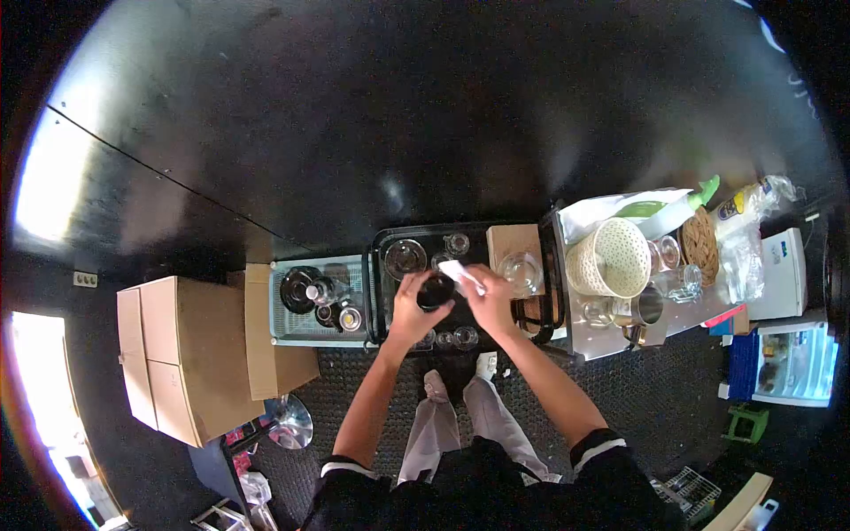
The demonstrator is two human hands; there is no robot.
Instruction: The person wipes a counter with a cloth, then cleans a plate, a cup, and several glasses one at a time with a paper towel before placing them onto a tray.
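My left hand (413, 311) is closed around a dark, round cup-like vessel (435, 291), held over a black tray (379, 265). Its exact kind is hard to make out. A folded white cloth or tissue (461, 275) is pinched in my right hand (490, 303), at the vessel's right side. On the tray around my hands are a round glass dish (405, 257) at the back left, a small glass (457, 243) at the back and another small glass (465, 336) at the front. A clear glass bowl (520, 273) sits just right of my right hand.
Left of the tray, a light-blue basket (276, 301) holds dark dishes and glassware. Cardboard boxes (208, 354) stand farther left. To the right, a table (580, 336) bears a cream woven basket (609, 257), a metal cup (649, 306), glass jars and a green spray bottle (707, 191).
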